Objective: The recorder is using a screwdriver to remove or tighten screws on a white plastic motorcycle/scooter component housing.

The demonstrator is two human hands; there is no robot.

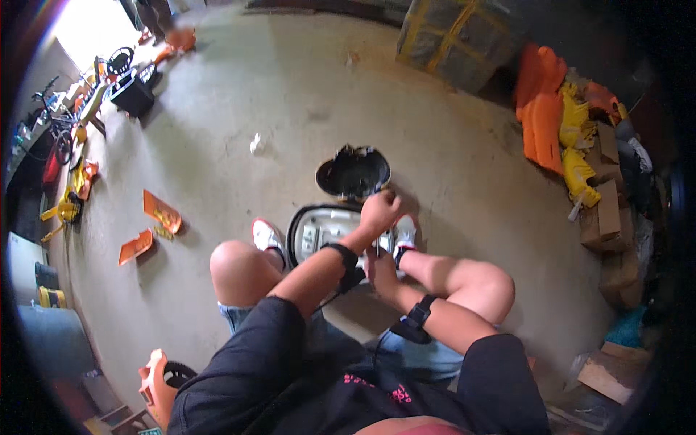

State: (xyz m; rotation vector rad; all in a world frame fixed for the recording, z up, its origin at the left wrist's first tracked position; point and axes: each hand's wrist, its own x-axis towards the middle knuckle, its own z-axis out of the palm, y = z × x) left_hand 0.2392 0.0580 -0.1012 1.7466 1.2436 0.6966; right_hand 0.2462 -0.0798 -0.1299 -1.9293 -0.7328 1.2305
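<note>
Between my feet lies an open, hinged-looking case. Its near half (317, 225) is a pale grey moulded shell with a black rim, and the far half (354, 176) is a dark, hollow shell with a light edge. My left hand (380, 212) reaches across to the right, over the side where the halves meet, with its fingers curled closed. Just nearer to me, my right hand (381, 270) is closed over the right side of the pale shell. A thin dark thing shows by its fingers, too small to name. What the left fingers hold, if anything, is hidden.
Orange plastic pieces (162, 212) lie on the concrete floor to the left, and a white scrap (257, 144) lies ahead. Orange panels (542, 116), yellow parts (578, 174) and cardboard boxes (607, 217) line the right. A taped bundle (460, 40) stands at the back.
</note>
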